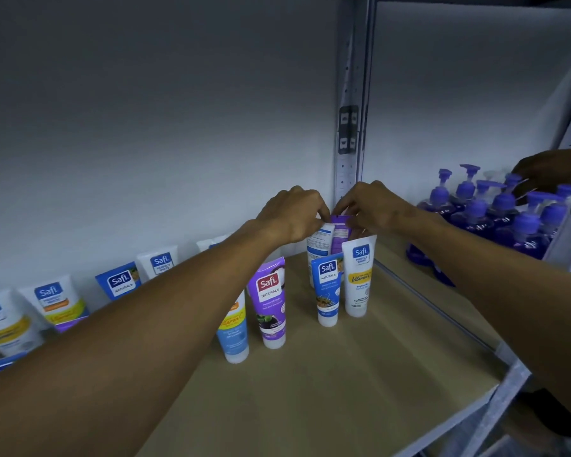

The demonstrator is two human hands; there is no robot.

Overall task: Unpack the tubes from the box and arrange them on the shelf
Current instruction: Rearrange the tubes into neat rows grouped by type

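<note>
A retail shop aisle: a beige shelf board (pixel 360 374) on a grey slotted metal upright (pixel 349 127) carries rows of identical branded white, blue and purple cosmetic tubes (pixel 271 301), with stocked purple pump-top soap bottles (pixel 495 206) in the adjoining bay.

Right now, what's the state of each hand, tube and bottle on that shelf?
left hand: pinching the white back tube
right hand: pinching the purple back tube
front tubes: upright, caps down
left row of tubes: leaning on the wall
pump bottles: upright, next bay
</note>
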